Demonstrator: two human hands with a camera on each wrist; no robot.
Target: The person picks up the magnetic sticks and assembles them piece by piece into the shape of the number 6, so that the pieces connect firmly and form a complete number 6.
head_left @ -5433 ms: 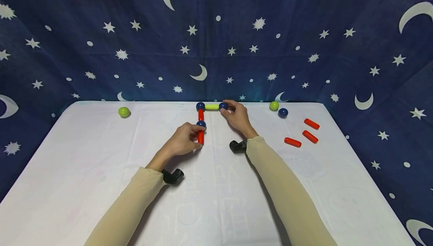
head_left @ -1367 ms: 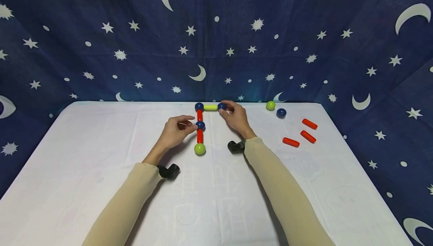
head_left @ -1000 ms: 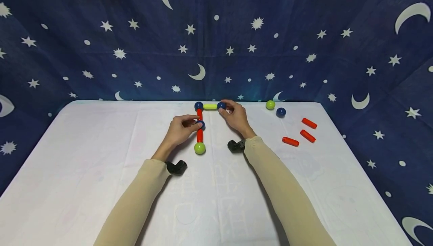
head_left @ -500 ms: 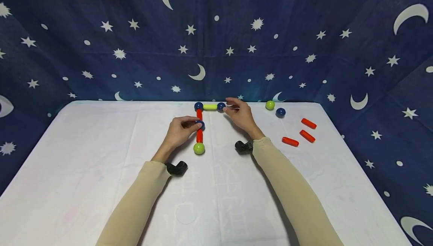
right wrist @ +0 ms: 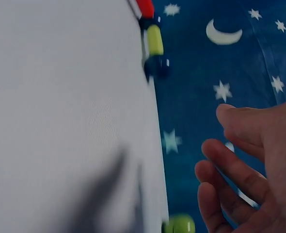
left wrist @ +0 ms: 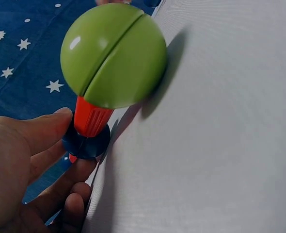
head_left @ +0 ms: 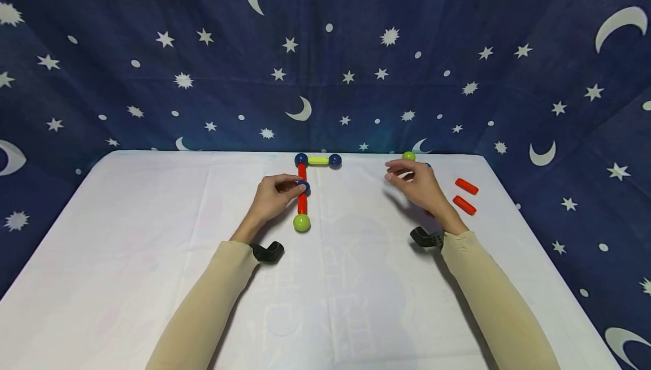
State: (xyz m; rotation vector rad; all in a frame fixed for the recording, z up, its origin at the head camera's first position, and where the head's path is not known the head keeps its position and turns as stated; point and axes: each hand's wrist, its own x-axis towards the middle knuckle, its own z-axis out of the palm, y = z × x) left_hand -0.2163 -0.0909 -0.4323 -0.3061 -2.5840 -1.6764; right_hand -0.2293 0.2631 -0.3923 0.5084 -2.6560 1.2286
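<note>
Linked red rods point(head_left: 302, 204) point straight back from their green end ball point(head_left: 302, 223).

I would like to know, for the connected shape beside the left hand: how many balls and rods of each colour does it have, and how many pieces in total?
Blue balls: 3
Green ball: 1
Red rods: 2
Yellow-green rod: 1
Total: 7

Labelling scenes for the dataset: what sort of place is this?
Probably a staged tabletop recording spot, likely indoors: a dark blue moon-and-star cloth hangs right behind a white-covered table, and black wrist-worn cameras are strapped on the person. The wider room is out of view.
</note>
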